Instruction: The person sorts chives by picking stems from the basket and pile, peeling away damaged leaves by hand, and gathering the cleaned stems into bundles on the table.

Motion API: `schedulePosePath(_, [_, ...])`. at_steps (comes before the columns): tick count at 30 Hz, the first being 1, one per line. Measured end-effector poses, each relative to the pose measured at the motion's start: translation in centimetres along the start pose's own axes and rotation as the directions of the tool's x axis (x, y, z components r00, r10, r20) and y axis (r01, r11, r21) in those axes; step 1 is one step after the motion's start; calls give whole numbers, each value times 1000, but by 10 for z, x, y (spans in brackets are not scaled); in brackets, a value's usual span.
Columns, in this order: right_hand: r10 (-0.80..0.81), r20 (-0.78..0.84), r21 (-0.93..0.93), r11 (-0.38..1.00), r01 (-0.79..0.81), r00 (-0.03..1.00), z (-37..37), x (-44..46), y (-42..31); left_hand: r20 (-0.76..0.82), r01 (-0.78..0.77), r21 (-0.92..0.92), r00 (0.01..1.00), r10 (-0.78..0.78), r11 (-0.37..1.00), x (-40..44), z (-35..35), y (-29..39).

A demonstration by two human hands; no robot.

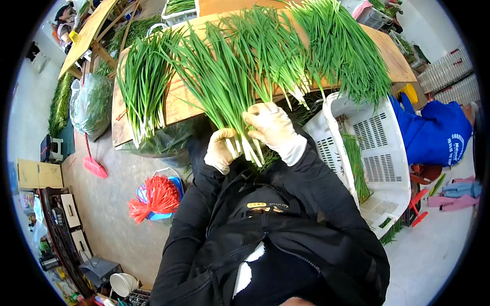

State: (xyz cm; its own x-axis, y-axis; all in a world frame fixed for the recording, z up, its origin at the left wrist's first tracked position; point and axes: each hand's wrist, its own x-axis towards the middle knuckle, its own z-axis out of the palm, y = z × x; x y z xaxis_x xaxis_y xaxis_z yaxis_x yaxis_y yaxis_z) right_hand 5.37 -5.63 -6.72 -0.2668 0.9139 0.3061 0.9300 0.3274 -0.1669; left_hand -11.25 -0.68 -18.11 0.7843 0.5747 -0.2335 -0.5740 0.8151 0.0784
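Note:
At the table's front edge, a bunch of long green chives [219, 84] with pale stem ends points towards me. My left hand [220, 149], in a cream glove, is closed around the bunch's stems from the left. My right hand [275, 131], gloved too, has its fingers bent against the stems on the right side; its fingertips are partly hidden among them. To the left lies another chive bunch [148, 76]. More loose chives [278, 56] lie just right of my hands, and a larger pile [342, 51] hangs over the table's edge farther right.
A white plastic crate [385, 135] with some greens inside tilts against the wooden table [178, 102] on my right. Red plastic ties [155, 196] sit on a blue container at left. A person in blue [434, 127] is at far right; a stuffed clear bag [91, 104] stands left.

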Motion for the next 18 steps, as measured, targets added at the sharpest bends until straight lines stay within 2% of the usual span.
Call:
schedulePosePath(2, [-96,-65,4,995,96,993,17,4,9,22,-14,33,1000,13,999,-2,-1,0])
schedulePosePath(3, [-90,-107,-55,995,85,990,14,8,8,29,-19,28,999,18,999,-4,2,1])
schedulePosePath(4, [-126,-347,81,983,164,929,10,12,10,36,-25,23,999,24,999,-9,24,0])
schedulePosePath(5, [-13,-363,309,942,133,932,3,15,13,192,-9,103,981,-11,995,-18,46,-4])
schedulePosePath(6, [103,-351,521,848,103,931,-9,19,14,193,-10,101,981,-10,995,-19,59,-8])
schedulePosePath(7, [43,-445,447,876,180,894,-17,23,22,232,21,65,972,-35,998,-17,68,-10])
schedulePosePath(8, [241,-425,755,627,194,872,-20,23,20,271,55,31,961,-61,998,-16,71,-11])
schedulePosePath(10, [430,-335,919,346,189,838,-58,19,7,286,64,31,956,-71,997,-11,66,-10])
schedulePosePath(12, [454,-353,921,322,219,818,-100,3,7,299,78,30,951,-83,997,-7,58,-11])
schedulePosePath(14, [353,-445,895,197,400,823,-128,-20,12,267,51,142,960,-88,989,-4,52,-11])
schedulePosePath(16, [372,-470,881,149,449,800,-132,-51,26,250,21,228,965,-80,973,-5,52,-9])
schedulePosePath(17, [457,-432,900,271,340,778,-124,-65,29,230,32,229,969,-86,973,-3,49,-7])
schedulePosePath(18, [525,-296,954,208,217,798,-112,-80,39,209,43,230,973,-93,972,-1,44,-5])
